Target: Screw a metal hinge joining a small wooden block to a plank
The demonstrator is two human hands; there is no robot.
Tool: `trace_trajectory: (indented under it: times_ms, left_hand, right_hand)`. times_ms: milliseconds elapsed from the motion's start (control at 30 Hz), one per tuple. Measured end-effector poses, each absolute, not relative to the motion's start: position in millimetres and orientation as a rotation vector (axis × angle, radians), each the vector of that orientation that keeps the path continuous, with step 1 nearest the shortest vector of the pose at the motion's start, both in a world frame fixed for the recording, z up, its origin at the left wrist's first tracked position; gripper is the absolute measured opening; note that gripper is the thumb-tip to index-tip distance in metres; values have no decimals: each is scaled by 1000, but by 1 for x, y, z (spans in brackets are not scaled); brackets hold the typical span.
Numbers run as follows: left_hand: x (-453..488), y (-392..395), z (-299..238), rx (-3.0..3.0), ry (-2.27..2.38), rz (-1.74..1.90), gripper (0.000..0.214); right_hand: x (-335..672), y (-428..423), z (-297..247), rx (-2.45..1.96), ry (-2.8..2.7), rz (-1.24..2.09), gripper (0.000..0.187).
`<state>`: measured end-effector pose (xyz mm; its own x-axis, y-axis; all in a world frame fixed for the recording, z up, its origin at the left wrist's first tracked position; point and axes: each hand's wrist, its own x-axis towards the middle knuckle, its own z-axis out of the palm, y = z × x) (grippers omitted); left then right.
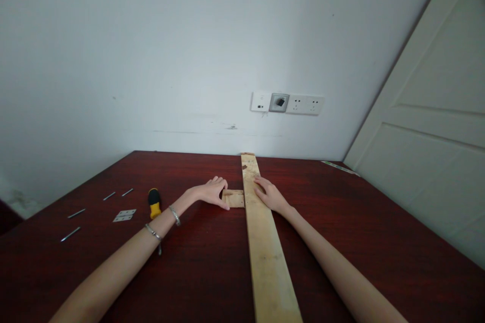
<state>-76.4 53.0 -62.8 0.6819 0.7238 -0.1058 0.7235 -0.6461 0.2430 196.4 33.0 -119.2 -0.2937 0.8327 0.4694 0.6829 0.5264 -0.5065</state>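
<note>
A long pale wooden plank [267,252] lies lengthwise down the table, from near the wall toward me. Against its left edge sits a short wooden block [234,199]. My left hand [212,193] grips the outer end of that block between thumb and fingers. On top of the plank, across from the block, rests my right hand [270,195], fingers stretched out over the wood. Left of my left forearm are a yellow and black screwdriver handle [154,204] and a metal hinge [125,215].
Several nails or screws, one of them a long screw [70,234], lie on the left of the dark red table [189,277]. Behind it rises a white wall with sockets [305,105]. A white door [432,126] stands at the right, near a thin strip [340,167].
</note>
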Motion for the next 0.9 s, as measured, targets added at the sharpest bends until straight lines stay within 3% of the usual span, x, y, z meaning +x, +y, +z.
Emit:
trace_trajectory:
  times_ms: [900]
  left_hand:
    - [-78, 57, -66, 2627, 1155, 15, 69]
  right_hand:
    - [197, 34, -120, -1210, -2050, 274, 38]
